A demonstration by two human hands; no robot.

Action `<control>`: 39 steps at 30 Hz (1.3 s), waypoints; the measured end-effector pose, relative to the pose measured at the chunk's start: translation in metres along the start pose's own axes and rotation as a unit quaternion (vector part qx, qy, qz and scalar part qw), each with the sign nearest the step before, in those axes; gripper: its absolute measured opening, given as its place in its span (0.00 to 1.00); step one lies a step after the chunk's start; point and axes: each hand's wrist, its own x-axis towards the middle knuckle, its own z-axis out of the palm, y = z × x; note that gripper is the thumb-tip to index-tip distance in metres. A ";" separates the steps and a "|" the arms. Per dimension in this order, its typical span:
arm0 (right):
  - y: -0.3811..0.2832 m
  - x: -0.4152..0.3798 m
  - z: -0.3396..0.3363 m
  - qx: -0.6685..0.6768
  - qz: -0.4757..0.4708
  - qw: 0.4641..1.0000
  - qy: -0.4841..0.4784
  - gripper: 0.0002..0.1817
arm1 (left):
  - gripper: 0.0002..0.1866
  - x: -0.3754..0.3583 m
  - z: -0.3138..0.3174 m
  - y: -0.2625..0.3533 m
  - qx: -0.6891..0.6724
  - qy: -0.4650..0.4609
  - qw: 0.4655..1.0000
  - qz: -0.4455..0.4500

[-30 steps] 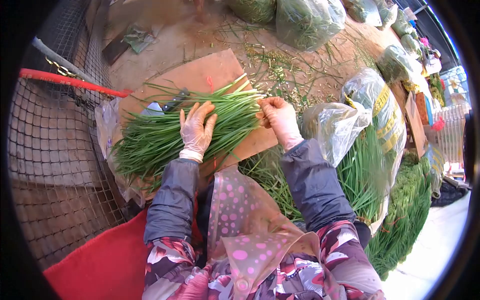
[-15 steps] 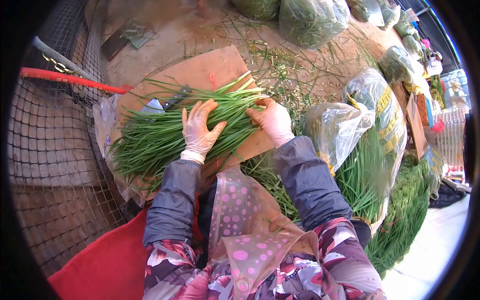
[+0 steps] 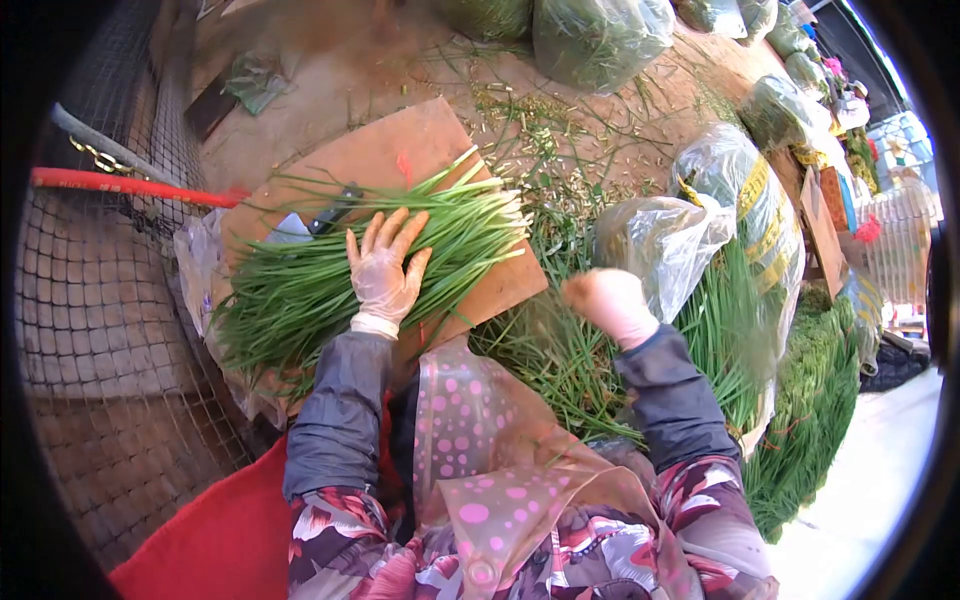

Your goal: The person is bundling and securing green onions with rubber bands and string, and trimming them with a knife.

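Note:
A thick bundle of green chives (image 3: pixel 300 285) lies across a brown cardboard sheet (image 3: pixel 390 150). My left hand (image 3: pixel 383 268), in a thin clear glove, rests flat on the middle of the bundle with fingers spread. My right hand (image 3: pixel 608 303), blurred by motion, hovers off the cardboard to the right, above loose chives (image 3: pixel 560 365) on the ground. Whether it holds anything cannot be made out. A dark knife handle (image 3: pixel 335 212) pokes out behind the bundle.
Clear plastic bags (image 3: pixel 660 245) of chives stand at the right, more bags (image 3: pixel 590 35) at the back. A wire mesh fence (image 3: pixel 100 290) and a red bar (image 3: pixel 120 185) close off the left. Chive scraps litter the dirt floor (image 3: pixel 560 120).
My right hand left the white ends of the bundle and swung right and toward me, off the cardboard. My left hand stayed pressed on the chives.

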 end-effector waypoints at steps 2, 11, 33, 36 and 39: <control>-0.005 0.026 -0.027 0.382 0.162 0.905 0.097 0.14 | 0.26 -0.002 0.000 0.003 0.017 -0.002 1.000 0.013; -0.066 0.159 -0.022 0.126 0.041 0.990 -0.046 0.18 | 0.25 -0.003 -0.003 0.007 0.075 -0.009 0.996 0.037; 0.100 -0.378 -0.021 0.183 0.640 0.708 0.235 0.32 | 0.21 0.019 -0.038 0.080 -0.235 -0.061 0.967 0.078; 0.085 -0.341 -0.004 0.267 0.628 0.730 0.036 0.42 | 0.17 0.001 -0.050 0.211 -0.452 -0.207 0.867 0.002; 0.085 -0.308 0.032 0.217 0.629 0.746 -0.035 0.39 | 0.18 -0.030 -0.008 0.288 -0.353 -0.263 0.855 0.274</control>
